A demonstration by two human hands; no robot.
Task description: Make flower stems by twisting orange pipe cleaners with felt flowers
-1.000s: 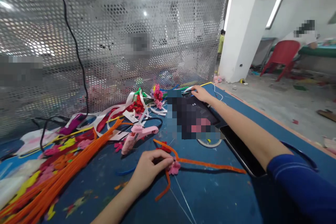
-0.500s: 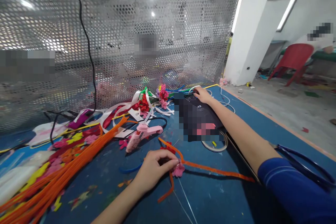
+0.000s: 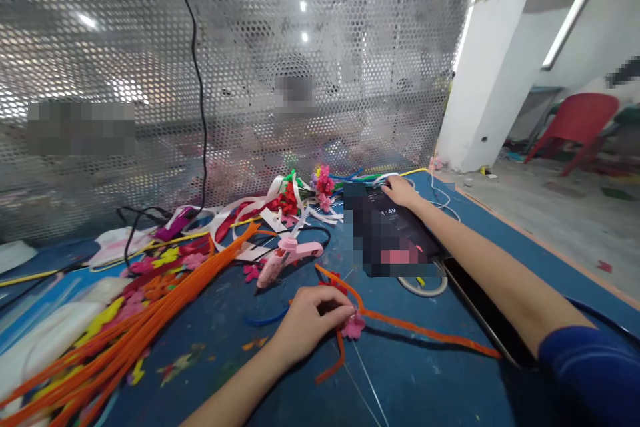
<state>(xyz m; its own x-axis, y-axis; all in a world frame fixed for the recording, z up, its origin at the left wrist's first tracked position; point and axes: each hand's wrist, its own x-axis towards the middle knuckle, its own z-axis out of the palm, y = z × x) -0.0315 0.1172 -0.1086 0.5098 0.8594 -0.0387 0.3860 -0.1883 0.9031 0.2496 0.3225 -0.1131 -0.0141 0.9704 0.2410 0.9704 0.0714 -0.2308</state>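
My left hand (image 3: 320, 317) is closed, thumb and finger pinching a pink flower (image 3: 354, 325) low in the middle of the view. Orange fuzzy stems (image 3: 425, 330) stretch out from the flower, one long piece to the right. A red flower (image 3: 339, 282) lies just behind, partly hidden. My right hand (image 3: 403, 192) reaches far forward, its fingers curled at the upper right edge of a dark tablet (image 3: 425, 240) with a lit screen. Most of those fingertips are hidden. Behind my left hand sits a pink glue gun (image 3: 287, 257).
Orange stems (image 3: 170, 300) lie bundled at the left over yellow and pink flower shapes. Ribbons and a small flower bunch (image 3: 325, 183) sit before a perforated metal panel (image 3: 250, 80). A dark phone (image 3: 487, 313) lies under my right forearm. A coiled cable (image 3: 425, 287) rests by the tablet.
The whole view has shifted, so everything appears further right and slightly lower. More of the phone shows under my right forearm. Both hands keep their places, and the screen's digits have changed.
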